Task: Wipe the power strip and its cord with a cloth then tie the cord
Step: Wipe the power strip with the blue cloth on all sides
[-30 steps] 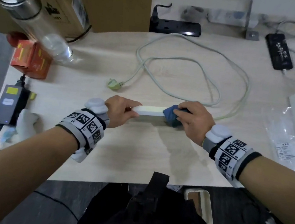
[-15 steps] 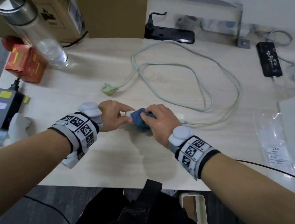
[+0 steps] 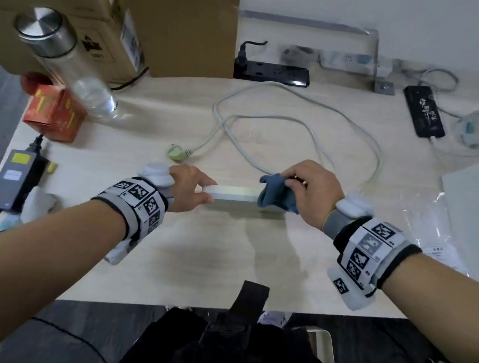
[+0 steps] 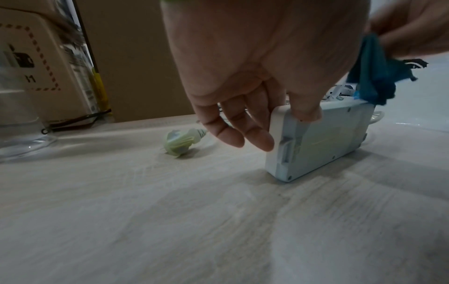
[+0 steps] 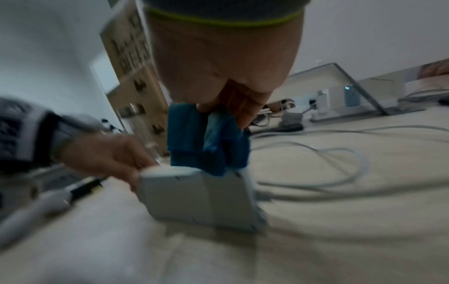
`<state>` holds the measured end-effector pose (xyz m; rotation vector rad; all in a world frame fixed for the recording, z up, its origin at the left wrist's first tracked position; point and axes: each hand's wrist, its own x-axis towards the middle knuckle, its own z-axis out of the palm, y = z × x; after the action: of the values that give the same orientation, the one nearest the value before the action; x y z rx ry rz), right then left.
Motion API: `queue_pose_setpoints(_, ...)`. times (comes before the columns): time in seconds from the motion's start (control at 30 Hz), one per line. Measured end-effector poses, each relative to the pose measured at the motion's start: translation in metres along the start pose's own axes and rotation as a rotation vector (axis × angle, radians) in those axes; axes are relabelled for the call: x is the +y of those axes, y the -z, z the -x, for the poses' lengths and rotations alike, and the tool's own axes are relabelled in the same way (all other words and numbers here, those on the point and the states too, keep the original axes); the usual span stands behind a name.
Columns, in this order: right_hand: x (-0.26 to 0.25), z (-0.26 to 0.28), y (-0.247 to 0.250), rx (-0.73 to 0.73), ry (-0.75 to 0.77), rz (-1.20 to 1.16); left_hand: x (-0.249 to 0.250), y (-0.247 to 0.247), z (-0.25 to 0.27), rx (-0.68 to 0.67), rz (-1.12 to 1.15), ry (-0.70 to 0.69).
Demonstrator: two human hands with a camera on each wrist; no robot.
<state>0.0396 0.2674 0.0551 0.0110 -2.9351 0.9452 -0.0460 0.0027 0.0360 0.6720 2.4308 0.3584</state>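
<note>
A white power strip (image 3: 235,196) stands on its long edge on the table, its back facing me (image 4: 323,138) (image 5: 194,199). My left hand (image 3: 189,187) grips its left end between thumb and fingers (image 4: 257,138). My right hand (image 3: 309,189) holds a blue cloth (image 3: 275,196) bunched over the strip's right end (image 5: 209,142). The pale cord (image 3: 298,122) runs from that end in loose loops across the table, ending in a greenish plug (image 3: 177,153) (image 4: 179,141).
A cardboard box (image 3: 102,10) and a glass bottle with a steel cap (image 3: 67,57) stand at back left, beside an orange carton (image 3: 52,112). A grey power adapter (image 3: 13,179) lies at far left. A black power strip (image 3: 271,73) lies at the back, a plastic bag (image 3: 436,227) right.
My right hand with the cloth slid left along the strip to my left hand, then back right to the strip's right end. My left hand kept its hold.
</note>
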Motion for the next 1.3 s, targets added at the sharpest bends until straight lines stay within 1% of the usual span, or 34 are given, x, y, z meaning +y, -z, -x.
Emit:
queue_pose_setpoints(0.03,-0.009,-0.003,0.002,0.027,0.011,-0.046,0.001,0.001,0.001,0.001,-0.005,-0.002)
queue_pose_setpoints(0.13,-0.028,-0.011,0.004,0.112,-0.062,-0.184,0.002,0.003,0.003,0.001,-0.010,-0.006)
queue_pose_setpoints(0.17,-0.030,-0.012,0.003,0.145,-0.055,-0.168,0.002,0.003,0.003,-0.002,-0.014,-0.003)
queue_pose_setpoints(0.2,-0.030,-0.013,0.002,0.180,-0.005,-0.105,0.002,0.003,0.002,-0.003,-0.013,0.001)
queue_pose_setpoints(0.23,-0.029,-0.012,0.000,0.177,0.056,-0.031,0.002,0.003,0.003,-0.006,-0.011,0.003)
queue_pose_setpoints(0.27,-0.026,-0.009,-0.003,0.123,0.105,0.046,0.001,0.003,0.002,-0.009,-0.011,0.007)
queue_pose_setpoints(0.37,-0.017,0.011,-0.016,-0.224,0.197,0.283,0.003,0.004,0.004,-0.003,-0.008,-0.007)
queue_pose_setpoints(0.4,-0.013,0.019,-0.020,-0.279,0.233,0.322,0.004,0.004,0.004,0.003,-0.003,-0.014)
queue_pose_setpoints(0.43,-0.012,0.024,-0.021,-0.286,0.262,0.327,0.004,0.005,0.005,0.009,0.003,-0.020)
queue_pose_setpoints(0.5,-0.009,0.025,-0.021,-0.173,0.284,0.296,0.004,0.005,0.005,0.019,0.005,-0.033)
queue_pose_setpoints(0.53,-0.008,0.022,-0.021,-0.110,0.277,0.284,0.004,0.004,0.005,0.023,0.008,-0.039)
queue_pose_setpoints(0.57,-0.007,0.020,-0.021,-0.083,0.249,0.275,0.004,0.004,0.005,0.025,0.013,-0.047)
queue_pose_setpoints(0.63,-0.001,0.017,-0.024,-0.094,0.196,0.245,0.003,0.004,0.004,0.022,0.017,-0.049)
queue_pose_setpoints(0.67,0.003,0.017,-0.027,-0.104,0.201,0.231,0.003,0.004,0.004,0.018,0.017,-0.046)
queue_pose_setpoints(0.77,0.013,0.018,-0.036,-0.106,0.313,0.250,0.001,0.004,0.003,0.008,0.024,-0.040)
queue_pose_setpoints(0.83,0.013,0.017,-0.042,-0.095,0.348,0.254,0.001,0.005,0.003,0.002,0.031,-0.045)
queue_pose_setpoints(0.93,0.003,0.010,-0.060,-0.095,0.406,0.233,-0.001,0.002,0.001,0.006,0.043,-0.026)
queue_pose_setpoints(1.03,-0.020,-0.003,-0.086,-0.116,0.458,0.215,-0.003,-0.001,-0.002,0.011,0.030,0.014)
queue_pose_setpoints(1.13,-0.046,-0.016,-0.104,-0.189,0.496,0.200,-0.005,-0.002,-0.003,0.010,0.003,0.029)
queue_pose_setpoints(1.2,-0.041,-0.017,-0.098,-0.231,0.499,0.224,-0.005,-0.003,-0.004,0.013,0.014,0.032)
queue_pose_setpoints(1.3,0.001,-0.003,-0.064,-0.178,0.492,0.245,-0.005,-0.004,-0.001,0.022,0.042,0.010)
